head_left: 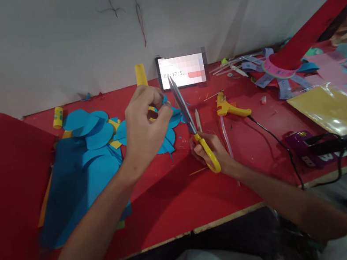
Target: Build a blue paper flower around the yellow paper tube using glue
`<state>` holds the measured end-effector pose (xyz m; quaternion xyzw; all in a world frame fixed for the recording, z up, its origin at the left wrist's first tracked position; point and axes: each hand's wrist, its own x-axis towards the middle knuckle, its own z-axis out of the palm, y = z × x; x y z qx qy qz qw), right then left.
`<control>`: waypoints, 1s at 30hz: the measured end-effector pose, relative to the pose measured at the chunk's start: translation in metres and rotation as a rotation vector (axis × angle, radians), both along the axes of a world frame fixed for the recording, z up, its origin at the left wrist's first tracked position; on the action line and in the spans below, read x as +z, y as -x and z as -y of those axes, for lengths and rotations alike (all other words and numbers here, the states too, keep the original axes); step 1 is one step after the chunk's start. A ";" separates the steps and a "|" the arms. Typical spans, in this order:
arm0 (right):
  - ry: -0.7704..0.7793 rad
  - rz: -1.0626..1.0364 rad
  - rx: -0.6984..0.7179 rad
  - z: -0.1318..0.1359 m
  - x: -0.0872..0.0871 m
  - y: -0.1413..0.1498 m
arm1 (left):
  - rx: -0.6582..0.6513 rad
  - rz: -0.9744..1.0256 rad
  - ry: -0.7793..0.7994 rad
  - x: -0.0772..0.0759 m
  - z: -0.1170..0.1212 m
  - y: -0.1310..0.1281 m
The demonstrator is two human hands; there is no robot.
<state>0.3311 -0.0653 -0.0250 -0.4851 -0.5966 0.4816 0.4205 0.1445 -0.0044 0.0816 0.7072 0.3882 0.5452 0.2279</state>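
Observation:
My left hand (146,119) is raised above the table, thumb and forefinger pinched at a small blue paper piece (164,99). A yellow paper strip (140,75) sticks up behind that hand; whether the hand grips it too I cannot tell. My right hand (212,148) holds yellow-handled scissors (183,106), their blades together and pointing up and away. Blue petal-shaped papers (166,138) lie below and behind my left hand, partly hidden by it. More rounded blue cutouts (98,134) are piled to its left, above larger blue sheets (72,183).
A lit device showing a timer (176,67) leans at the wall. On the right are a yellow glue gun (232,108) with a black cord, a purple box (304,149) and yellow sheets (339,118). A glue stick (58,117) and a red board (12,189) stand left.

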 end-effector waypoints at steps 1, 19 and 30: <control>0.001 -0.007 -0.001 0.000 0.001 0.000 | -0.013 0.006 0.001 0.000 0.000 0.000; -0.003 1.033 -0.409 -0.041 0.008 -0.032 | -0.137 0.022 -0.022 0.001 0.002 -0.004; -0.283 1.063 -0.389 -0.051 -0.015 -0.055 | -0.069 -0.231 0.002 0.000 0.008 -0.006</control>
